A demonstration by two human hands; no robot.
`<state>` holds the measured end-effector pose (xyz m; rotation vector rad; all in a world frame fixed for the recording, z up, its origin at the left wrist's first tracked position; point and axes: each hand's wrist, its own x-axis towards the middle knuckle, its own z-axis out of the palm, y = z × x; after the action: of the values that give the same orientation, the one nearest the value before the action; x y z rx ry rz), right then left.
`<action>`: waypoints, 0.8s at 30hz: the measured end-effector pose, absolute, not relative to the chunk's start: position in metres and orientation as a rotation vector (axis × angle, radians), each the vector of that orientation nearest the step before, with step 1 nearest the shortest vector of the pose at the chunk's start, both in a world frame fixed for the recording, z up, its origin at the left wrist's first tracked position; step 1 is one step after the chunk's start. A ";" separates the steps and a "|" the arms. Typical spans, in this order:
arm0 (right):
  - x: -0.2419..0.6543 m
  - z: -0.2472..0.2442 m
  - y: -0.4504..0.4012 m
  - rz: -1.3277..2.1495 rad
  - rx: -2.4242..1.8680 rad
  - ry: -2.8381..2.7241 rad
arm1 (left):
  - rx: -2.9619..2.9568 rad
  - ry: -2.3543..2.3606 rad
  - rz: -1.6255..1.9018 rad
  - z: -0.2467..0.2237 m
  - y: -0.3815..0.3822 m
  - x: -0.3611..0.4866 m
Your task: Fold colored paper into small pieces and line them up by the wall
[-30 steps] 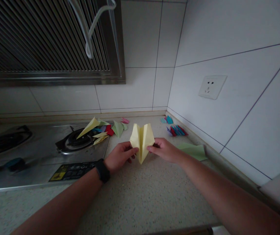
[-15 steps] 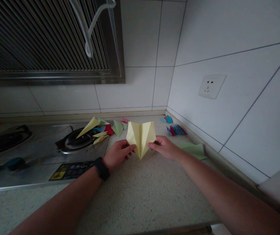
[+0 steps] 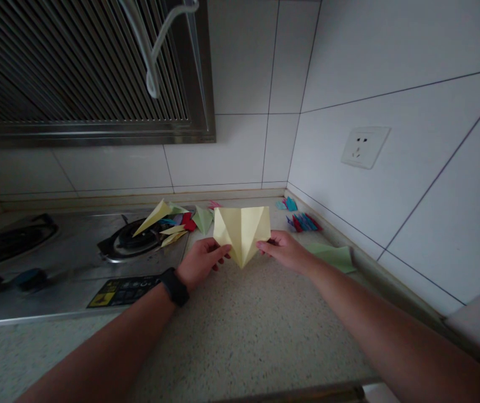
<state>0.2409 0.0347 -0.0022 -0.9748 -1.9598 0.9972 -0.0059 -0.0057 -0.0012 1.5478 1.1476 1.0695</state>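
A creased pale yellow paper (image 3: pixel 242 232) is held up above the speckled countertop, its pointed end toward me and its wide edge away. My left hand (image 3: pixel 203 259), with a black band at the wrist, pinches its left side, thumb on top. On the right side my right hand (image 3: pixel 284 251) grips it in the same way. The fingertips beneath the paper are partly hidden. Beyond my left hand lie a green folded paper (image 3: pixel 203 219), a red one (image 3: pixel 188 222) and a long yellow one (image 3: pixel 154 216).
Left is a gas stove (image 3: pixel 74 252) under a range hood (image 3: pixel 97 131). Small folded papers (image 3: pixel 304 222) sit by the right wall, with more blue ones (image 3: pixel 290 204) behind. A green sheet (image 3: pixel 334 257) lies beside my right forearm. A white hook (image 3: pixel 152 81) hangs above.
The yellow paper has been spread wider and flatter between my hands, and its point has risen slightly. Both hands keep their hold.
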 end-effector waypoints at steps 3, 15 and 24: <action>0.242 0.000 0.035 1.003 -0.965 -1.956 | 1.538 1.152 1.070 -0.001 -0.005 -0.006; 0.244 -0.002 0.037 0.968 -0.980 -1.960 | 1.536 1.154 1.074 0.001 -0.005 -0.007; 0.241 0.002 0.033 0.997 -0.977 -1.942 | 1.523 1.118 1.070 0.004 -0.007 -0.003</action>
<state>0.2409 0.0327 0.0015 -0.9772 -1.9417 0.9973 -0.0034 -0.0072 0.0039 1.5234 1.1180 1.0700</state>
